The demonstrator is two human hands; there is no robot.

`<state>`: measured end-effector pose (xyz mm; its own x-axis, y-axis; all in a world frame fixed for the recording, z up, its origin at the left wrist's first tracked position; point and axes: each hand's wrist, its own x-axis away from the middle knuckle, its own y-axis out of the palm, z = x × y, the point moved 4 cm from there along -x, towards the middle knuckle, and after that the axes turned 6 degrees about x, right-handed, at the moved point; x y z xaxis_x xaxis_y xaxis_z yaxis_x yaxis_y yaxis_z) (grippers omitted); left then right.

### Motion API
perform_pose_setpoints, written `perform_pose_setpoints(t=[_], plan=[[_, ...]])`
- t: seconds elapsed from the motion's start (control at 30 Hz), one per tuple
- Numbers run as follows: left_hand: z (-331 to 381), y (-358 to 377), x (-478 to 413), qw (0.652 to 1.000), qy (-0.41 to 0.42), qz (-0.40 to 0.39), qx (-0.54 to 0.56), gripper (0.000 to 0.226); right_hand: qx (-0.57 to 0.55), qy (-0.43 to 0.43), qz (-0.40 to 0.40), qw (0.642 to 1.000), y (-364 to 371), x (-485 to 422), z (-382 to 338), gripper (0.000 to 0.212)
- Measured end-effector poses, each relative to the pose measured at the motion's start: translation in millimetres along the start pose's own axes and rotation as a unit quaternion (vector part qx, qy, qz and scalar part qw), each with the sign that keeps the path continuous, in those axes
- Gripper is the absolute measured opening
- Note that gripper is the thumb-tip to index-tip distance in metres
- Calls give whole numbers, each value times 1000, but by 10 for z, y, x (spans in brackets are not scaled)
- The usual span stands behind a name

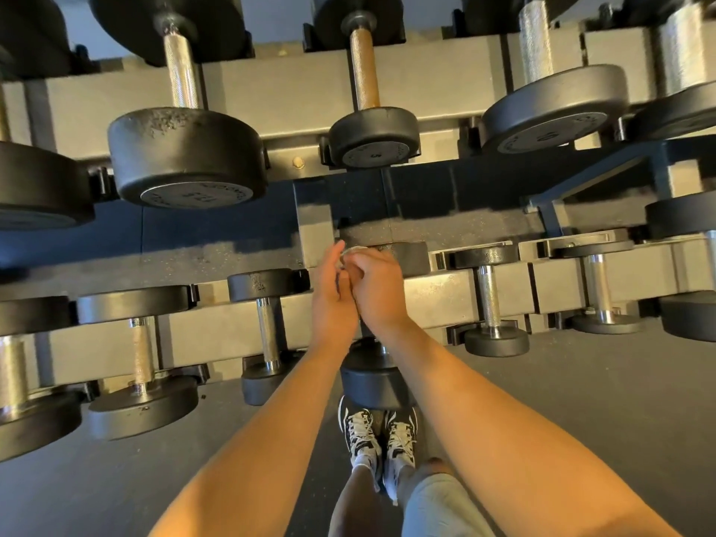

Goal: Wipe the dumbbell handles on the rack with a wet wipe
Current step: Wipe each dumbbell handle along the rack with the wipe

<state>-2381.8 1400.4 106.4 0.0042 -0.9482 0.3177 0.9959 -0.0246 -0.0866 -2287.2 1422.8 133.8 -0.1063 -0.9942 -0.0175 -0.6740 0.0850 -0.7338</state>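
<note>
Centre of frame: the right hand (pixel 377 290) is curled into a fist, fingers closed round the wet wipe (pixel 354 250) — only a small white edge of it is seen at the top of the fist. The left hand (pixel 333 296) is held with fingers straight, pointing toward the upper frame, and is laid against the side of the right. Nothing is seen gripped in it; whether its fingertips touch the wipe cannot be told.

The dumbbell (pixel 377 381) being worked on is seated on the lower tier of the rack (pixel 438 300). Its long axis runs from lower frame to upper frame: the near head lies just below the wrists, the far head (pixel 407 257) just right of the fist's top. The handle between them is hidden entirely by the hands (contact of wipe with metal is inferred, not observed).

Relation noted for the next move — the handle lies directly under the right-hand grip, with the right forearm roughly along its axis. Strokes are therefore judged to be wanted along that line, up-frame and down-frame, by the right hand.

The handle to the left (pixel 267 327) and the handle to the right (pixel 489 300) are near; whether either has been wiped cannot be told
</note>
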Motion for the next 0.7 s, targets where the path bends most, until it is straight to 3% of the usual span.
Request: perform_pose_setpoints(t=[0.07, 0.2, 0.3, 0.37, 0.43, 0.53, 0.7], plan=[[-22, 45, -91, 1000, 4, -7, -5, 49, -25, -23, -17, 999, -81, 18, 10, 23], [7, 232, -104, 972, 56, -50, -224, 60, -85, 79, 13, 993, -144, 141, 335, 33], [-39, 211, -101, 947, 108, -89, -289, 62, -39, 87, 6, 995, -78, 260, 386, 48], [-152, 98, -166, 962, 74, -76, -250, 58, -18, 85, 17, 996, -91, 246, 383, 46], [-281, -24, -211, 987, -33, -18, -159, 51, -17, 95, 22, 995, -108, 227, 388, 43], [-327, -15, -123, 985, -136, 11, -104, 50, -24, 96, 18, 995, -118, 230, 395, 44], [-95, 167, 49, 991, -38, -27, -125, 64, -29, 90, 14, 995, -128, 231, 408, 42]])
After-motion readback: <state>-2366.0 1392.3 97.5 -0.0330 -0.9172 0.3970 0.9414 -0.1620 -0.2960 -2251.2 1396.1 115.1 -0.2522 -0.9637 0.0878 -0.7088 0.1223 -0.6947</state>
